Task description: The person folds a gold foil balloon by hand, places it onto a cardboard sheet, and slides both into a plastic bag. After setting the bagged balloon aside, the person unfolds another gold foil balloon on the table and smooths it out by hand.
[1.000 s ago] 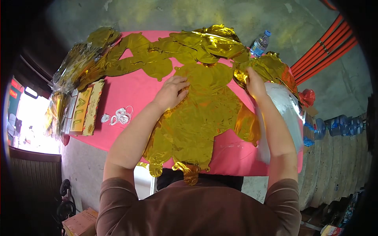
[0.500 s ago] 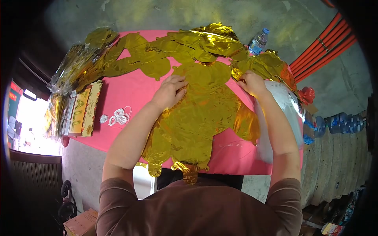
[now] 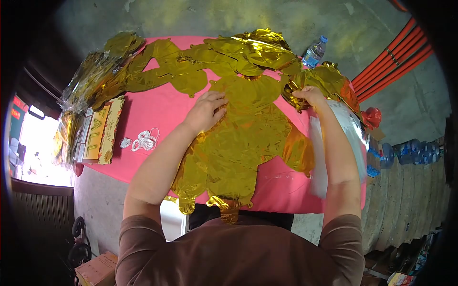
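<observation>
A flat gold balloon (image 3: 238,143) lies across the middle of a pink desk (image 3: 157,109), with its lower tips hanging over the near edge. The left hand (image 3: 206,110) rests palm down on the balloon's upper part, fingers loosely spread, while the right hand (image 3: 310,95) pinches crumpled foil (image 3: 327,78) at the desk's right side, near a bottle (image 3: 315,51). Done well, the left palm would likely pin the sheet steady while the right tugs gently, since thin foil probably creases or tears easily.
</observation>
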{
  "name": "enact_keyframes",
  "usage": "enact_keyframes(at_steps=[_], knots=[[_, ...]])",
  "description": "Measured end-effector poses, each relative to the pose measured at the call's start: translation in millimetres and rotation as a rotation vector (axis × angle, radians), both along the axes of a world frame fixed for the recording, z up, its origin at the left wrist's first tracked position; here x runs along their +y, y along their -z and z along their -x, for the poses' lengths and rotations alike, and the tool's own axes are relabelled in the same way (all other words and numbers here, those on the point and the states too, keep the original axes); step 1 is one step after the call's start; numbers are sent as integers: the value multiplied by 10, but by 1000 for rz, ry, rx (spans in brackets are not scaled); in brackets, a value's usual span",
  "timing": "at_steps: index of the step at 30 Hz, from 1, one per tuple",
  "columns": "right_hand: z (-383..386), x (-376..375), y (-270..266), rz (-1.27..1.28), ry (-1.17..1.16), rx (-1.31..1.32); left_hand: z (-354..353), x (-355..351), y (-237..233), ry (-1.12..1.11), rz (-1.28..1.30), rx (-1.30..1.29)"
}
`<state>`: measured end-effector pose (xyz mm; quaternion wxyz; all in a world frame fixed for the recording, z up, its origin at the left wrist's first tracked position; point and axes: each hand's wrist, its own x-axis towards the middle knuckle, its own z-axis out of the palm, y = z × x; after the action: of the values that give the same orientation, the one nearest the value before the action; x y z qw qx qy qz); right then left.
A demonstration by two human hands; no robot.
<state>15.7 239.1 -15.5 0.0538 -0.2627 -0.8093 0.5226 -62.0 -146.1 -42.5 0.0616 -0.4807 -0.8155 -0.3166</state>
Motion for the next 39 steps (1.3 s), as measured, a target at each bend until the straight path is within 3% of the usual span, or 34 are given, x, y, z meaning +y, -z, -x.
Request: enact_keyframes(at_steps=[3,6,8,10,12,14,16,17,19,20,23,26,27,28,29,31,32,33,34,35,36,38,39], knots=[[47,68,55,143,31,52,-1,-1,-5,2,4,-5],[23,12,50,-85,48,56,-7,-13,-14,5,4,-2],[-17,-144,109,-965,-114,284,-9,-4,-13,5,7,6],[-83,-513,-62,-1015,-125,205,-2,-2,-6,6,7,-1],[-66,-608,-44,-1230,-211,133,-11,-6,-27,4,12,4],[44,-569,-17,-1270,-219,14,-29,-6,-34,7,17,11],[111,-482,-21,-1224,-97,-94,-29,-5,-51,-2,26,-3],[261,-4,291,-1229,-95,-92,-18,0,-43,-2,22,0],[594,889,894,-836,-119,-29,-3,-3,-4,-3,15,2],[351,275,210,29,311,15,0,-5,-15,0,10,7],[396,309,193,167,348,-80,-24,-2,-28,16,3,3],[317,54,-44,-54,230,-93,-17,-3,-23,17,-2,-3],[357,214,-72,-292,142,-157,-21,-8,-27,17,6,-3],[424,931,211,-291,155,-156,-14,-3,-30,15,12,-7],[607,1707,436,-910,-144,30,-12,-1,-39,25,11,-12],[142,1265,-729,-1067,23,-205,-31,-5,-63,5,28,0],[31,1680,-952,-1115,139,-178,-33,3,-60,7,20,-2],[-233,1577,-1467,-1346,235,-332,-33,0,-62,6,23,-15],[-331,1885,-1822,-1166,421,-374,-32,-5,-62,3,27,-29],[-552,2329,-2118,-2051,17,-598,-33,-6,-63,-1,26,-31],[-698,2526,-2477,-1970,271,-448,-37,-7,-63,-1,29,-30],[-963,2408,-3190,-1465,726,326,-32,-5,-63,3,32,-29],[-1027,2401,-3451,-1491,710,641,-28,-7,-51,3,34,-29]])
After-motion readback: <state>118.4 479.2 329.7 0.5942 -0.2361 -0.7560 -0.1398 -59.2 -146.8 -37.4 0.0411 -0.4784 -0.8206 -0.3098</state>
